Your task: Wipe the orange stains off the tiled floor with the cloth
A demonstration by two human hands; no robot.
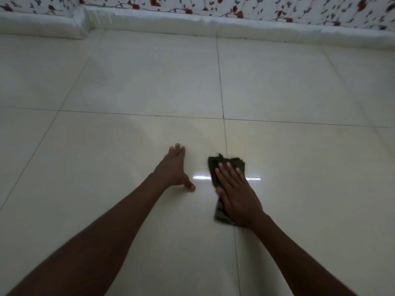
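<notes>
Cloth (226,167) lies flat under the pressing right hand (237,195); left hand (174,167) braces, holding nothing. Faint orange stains (210,143) remain on the floor (128,82) ahead.

Two bare forearms, no sleeves, unadorned hands

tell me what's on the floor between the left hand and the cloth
Nothing solid: the head view shows bare glossy tile between the left hand and the cloth, with only a bright light reflection.
</notes>
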